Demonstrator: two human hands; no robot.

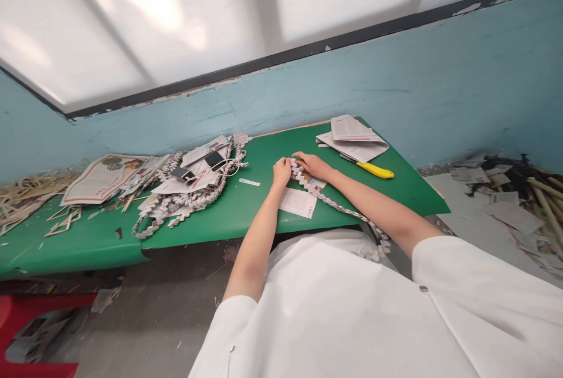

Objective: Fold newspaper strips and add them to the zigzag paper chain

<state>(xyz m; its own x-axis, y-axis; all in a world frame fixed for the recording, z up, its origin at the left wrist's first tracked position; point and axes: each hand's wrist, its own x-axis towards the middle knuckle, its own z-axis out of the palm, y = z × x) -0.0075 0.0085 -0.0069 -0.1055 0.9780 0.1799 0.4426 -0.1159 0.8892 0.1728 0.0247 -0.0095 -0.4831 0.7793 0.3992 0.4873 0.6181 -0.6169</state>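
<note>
Between my hands is the end of a zigzag chain of folded newspaper (303,180). It trails from there over the green table's front edge and down beside my lap. My left hand (282,171) is closed with its fingertips at the chain's end. My right hand (311,165) has its fingers curled round the same end from the other side. Beneath the chain lies a cut piece of newspaper (298,202). A narrow paper strip (249,182) rests left of my hands. Small details at my fingertips are hidden.
A yellow-handled cutter (375,170) lies partly under folded newspapers (358,138) at the right. Leftward, more paper chain (193,212) is heaped with papers, dark devices and a white cable. Thin wooden sticks (30,196) and a red stool (26,313) are farther left.
</note>
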